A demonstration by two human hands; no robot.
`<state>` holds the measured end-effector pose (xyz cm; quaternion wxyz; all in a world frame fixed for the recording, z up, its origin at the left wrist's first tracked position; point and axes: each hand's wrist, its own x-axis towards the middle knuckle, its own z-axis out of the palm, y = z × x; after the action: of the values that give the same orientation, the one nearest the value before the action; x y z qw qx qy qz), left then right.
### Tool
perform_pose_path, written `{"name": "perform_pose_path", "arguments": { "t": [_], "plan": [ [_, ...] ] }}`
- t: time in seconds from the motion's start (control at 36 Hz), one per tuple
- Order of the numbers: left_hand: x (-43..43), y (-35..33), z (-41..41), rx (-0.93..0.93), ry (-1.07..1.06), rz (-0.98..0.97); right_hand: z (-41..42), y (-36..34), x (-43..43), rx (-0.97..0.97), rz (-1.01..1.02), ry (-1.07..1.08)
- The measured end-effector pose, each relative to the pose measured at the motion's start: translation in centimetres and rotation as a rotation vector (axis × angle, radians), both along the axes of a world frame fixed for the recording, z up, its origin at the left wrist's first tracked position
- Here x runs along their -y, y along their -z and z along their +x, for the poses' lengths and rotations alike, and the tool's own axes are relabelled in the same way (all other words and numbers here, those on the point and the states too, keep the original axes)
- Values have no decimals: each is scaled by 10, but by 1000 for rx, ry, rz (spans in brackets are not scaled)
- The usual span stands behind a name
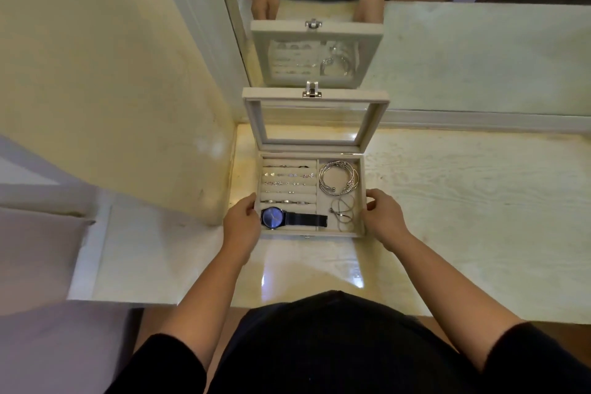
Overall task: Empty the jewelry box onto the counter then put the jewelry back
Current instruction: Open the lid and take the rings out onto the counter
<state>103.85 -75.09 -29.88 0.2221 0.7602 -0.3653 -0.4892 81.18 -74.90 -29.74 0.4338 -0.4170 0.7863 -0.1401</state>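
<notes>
Left hand [243,221], right hand [382,217] clasp jewelry box [307,235] sides, lid up. Watch [293,218], bangles [338,177] seemingly all inside; I judge emptying onto surface [463,208] unstarted.

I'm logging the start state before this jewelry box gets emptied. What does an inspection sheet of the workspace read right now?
Surface: pale glossy counter, box near its left end.
Job's things: jewelry box open, lid upright; watch along the front; bangles back right; chain front right; rings and earrings in the left rolls.
Clutter: nothing seen.
Hands: left hand grips the box's left wall; right hand grips its right wall.
Cables: nothing seen.
Surroundings: mirror behind the box; wall at left.
</notes>
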Motion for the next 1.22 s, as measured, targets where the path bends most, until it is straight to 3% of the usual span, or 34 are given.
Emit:
{"name": "perform_pose_path", "arguments": {
  "t": [0.36,0.75,0.89,1.0,1.22],
  "plan": [
    [-62,2,5,2,3,11,1,7,-59,-7,-34,39],
    [-66,2,6,-34,52,13,-2,9,-61,31,11,39],
    [-67,1,6,-21,79,19,7,7,-59,-135,-118,17],
    [-66,-1,7,6,111,4,23,1,-52,-262,-302,-157],
    [-59,-7,4,59,177,8,56,-5,-13,-252,-364,-491]
  ]
}}
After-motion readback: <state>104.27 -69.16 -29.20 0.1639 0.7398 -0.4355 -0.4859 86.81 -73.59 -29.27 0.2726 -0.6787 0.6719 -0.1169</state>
